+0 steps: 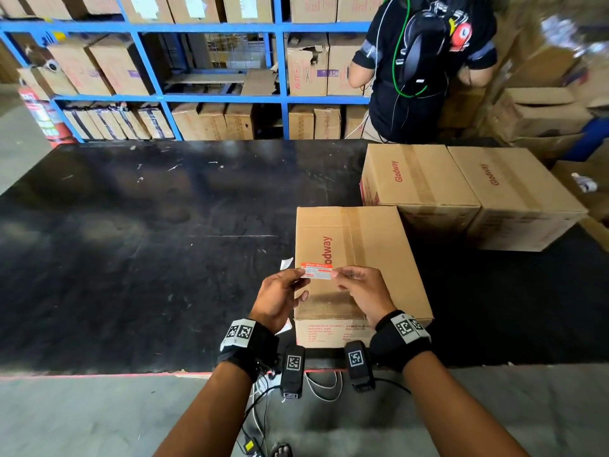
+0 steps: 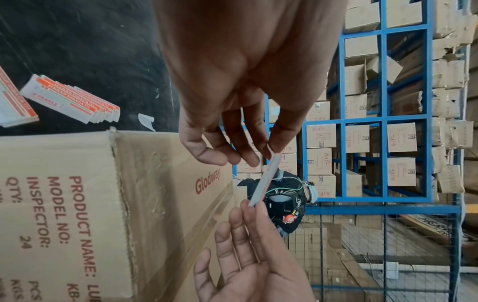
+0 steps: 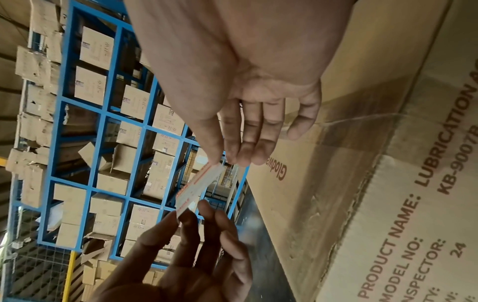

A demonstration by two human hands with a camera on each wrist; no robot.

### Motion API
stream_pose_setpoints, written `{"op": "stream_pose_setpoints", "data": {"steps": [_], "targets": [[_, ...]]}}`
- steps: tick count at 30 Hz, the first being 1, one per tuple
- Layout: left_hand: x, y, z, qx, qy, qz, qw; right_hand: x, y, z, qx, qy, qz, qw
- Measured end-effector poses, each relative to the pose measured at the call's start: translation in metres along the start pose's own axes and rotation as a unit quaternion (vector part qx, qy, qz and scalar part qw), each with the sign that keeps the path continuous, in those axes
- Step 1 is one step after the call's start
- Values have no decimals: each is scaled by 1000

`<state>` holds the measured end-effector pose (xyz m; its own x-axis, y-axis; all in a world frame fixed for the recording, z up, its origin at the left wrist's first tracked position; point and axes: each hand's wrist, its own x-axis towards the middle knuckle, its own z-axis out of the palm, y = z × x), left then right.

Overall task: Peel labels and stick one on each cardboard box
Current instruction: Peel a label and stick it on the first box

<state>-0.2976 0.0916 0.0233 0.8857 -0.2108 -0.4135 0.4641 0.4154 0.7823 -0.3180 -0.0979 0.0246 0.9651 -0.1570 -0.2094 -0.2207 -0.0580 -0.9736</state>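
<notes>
A red and white label (image 1: 316,270) hangs stretched between my two hands, just above the near cardboard box (image 1: 372,245) printed "Glodway". My left hand (image 1: 280,298) pinches the label's left end between thumb and forefinger. My right hand (image 1: 361,288) pinches its right end. In the left wrist view the label (image 2: 264,179) shows edge-on between both hands' fingertips, over the box (image 2: 160,183). The right wrist view shows the label (image 3: 199,186) the same way. Stacks of unpeeled labels (image 2: 70,100) lie on the black table left of the box.
Two more Glodway boxes (image 1: 418,176) (image 1: 507,192) stand side by side at the table's far right. A curled white backing strip (image 1: 286,262) lies by the near box's left edge. A person in black (image 1: 425,67) stands behind the table, before blue shelving (image 1: 158,28) full of cartons.
</notes>
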Motion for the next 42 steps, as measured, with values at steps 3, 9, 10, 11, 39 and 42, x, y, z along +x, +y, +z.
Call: {"op": "stream_pose_setpoints", "data": {"steps": [3,9,10,11,39,42], "targets": [[2,-3,-2,1,2,-3,1000,0,1,0,-10,6,-2,1000],[7,-10,-6,25,20,2,999,-1,-2,0,-34,4,16,999],[7,-10,-6,39,27,11,999,-2,-2,0,-42,0,20,999],[6,-11,-6,64,37,26,997,-2,-3,-1,-50,-3,21,999],[10,-50,-48,324,124,45,937,-5,41,15,-206,20,58,977],[15,-54,-51,325,132,41,935,-3,43,16,-220,25,68,973]]}}
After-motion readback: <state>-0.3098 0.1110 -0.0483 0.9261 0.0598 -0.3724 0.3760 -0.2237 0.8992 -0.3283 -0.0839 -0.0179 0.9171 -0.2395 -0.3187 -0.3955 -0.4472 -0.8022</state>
